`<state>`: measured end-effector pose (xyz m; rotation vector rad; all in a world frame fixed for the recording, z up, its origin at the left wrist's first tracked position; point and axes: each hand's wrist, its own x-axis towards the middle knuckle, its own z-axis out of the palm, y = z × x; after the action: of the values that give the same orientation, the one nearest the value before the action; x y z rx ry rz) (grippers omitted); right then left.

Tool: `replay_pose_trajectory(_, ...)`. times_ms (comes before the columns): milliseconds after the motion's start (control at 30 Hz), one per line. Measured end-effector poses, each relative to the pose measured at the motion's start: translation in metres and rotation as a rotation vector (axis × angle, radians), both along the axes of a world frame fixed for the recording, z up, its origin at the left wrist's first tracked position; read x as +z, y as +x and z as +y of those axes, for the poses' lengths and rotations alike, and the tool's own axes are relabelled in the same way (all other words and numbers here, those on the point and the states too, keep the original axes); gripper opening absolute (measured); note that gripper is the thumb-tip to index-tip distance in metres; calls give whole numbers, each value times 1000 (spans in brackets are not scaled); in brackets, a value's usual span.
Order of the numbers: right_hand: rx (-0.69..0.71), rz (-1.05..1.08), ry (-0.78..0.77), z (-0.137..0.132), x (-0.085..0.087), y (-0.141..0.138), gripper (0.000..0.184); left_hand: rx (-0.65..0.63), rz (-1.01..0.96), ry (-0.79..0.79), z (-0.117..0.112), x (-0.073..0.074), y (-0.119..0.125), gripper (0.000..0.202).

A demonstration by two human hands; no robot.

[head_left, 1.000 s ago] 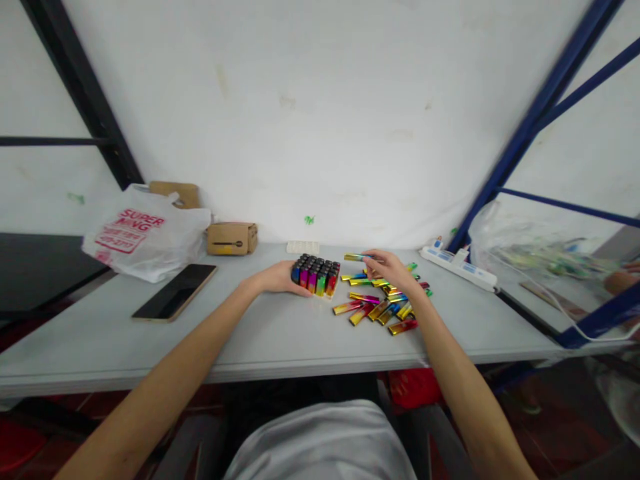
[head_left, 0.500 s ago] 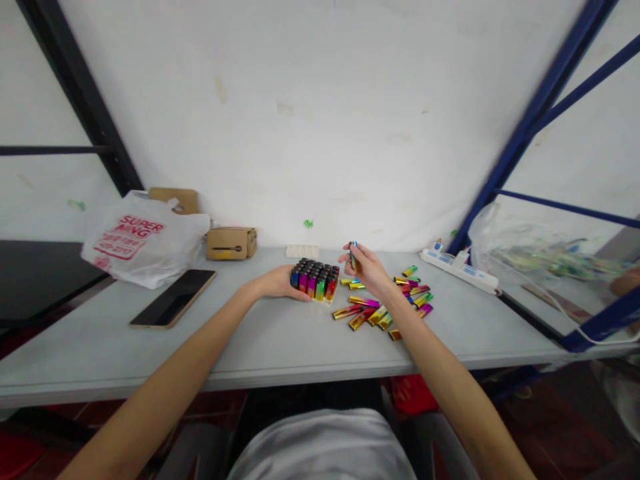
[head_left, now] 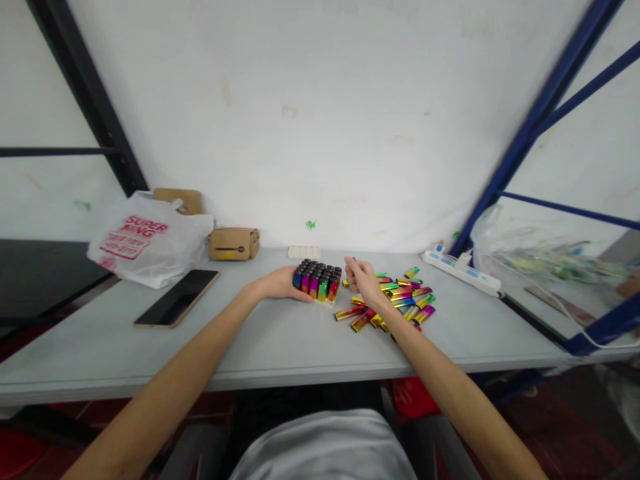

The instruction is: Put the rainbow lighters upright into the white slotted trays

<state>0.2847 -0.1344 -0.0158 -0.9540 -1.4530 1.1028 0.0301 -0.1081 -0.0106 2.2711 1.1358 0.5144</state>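
Note:
A block of upright lighters (head_left: 320,283) with black tops and shiny rainbow bodies stands packed in rows in a pale tray (head_left: 331,304). My left hand (head_left: 281,283) wraps round the block's left side, its thumb along the front. Just right of the block, my right hand (head_left: 362,278) is closed in a fist-like grip. A small dark tip shows above its fingers; the rest of the lighter it holds is hidden. Below and right of that hand lies a loose pile of metallic coloured lighters (head_left: 395,300), partly covered by my forearm.
A phone (head_left: 177,297), a white plastic bag (head_left: 150,237) and a small cardboard box (head_left: 233,244) are on the left. A pale slotted tray (head_left: 304,252) lies by the wall. A power strip (head_left: 463,271) sits at the right, near the blue frame (head_left: 493,180).
My right hand has lowered slightly and turned, so the lighter that showed in its fingers is now mostly hidden. My left hand stays on the block. The view has shifted a little.

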Motion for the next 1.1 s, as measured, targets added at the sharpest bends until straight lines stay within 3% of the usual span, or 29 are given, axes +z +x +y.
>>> replay_pose_trajectory(200,-140,-299,256,3,-8,-2,46,-30,-27,-3,-2,2,-1,74)
replay_pose_trajectory(333,-171,-348,293,4,-10,-3,35,-16,-17,-12,-3,4,0,74)
replay_pose_trajectory(467,-186,-380,322,2,-8,-3,36,-9,-8,-2,-2,3,0,77)
replay_pose_trajectory(700,-101,-415,426,-16,14,5,32,-12,-7,1,0,1,0,79)
replay_pose_trajectory(867,-59,-501,612,-22,25,10,32,-11,5,2,1,-1,0,81)
replay_pose_trajectory(1100,31,-632,566,-27,21,13,33,-13,0,-10,0,1,0,79)
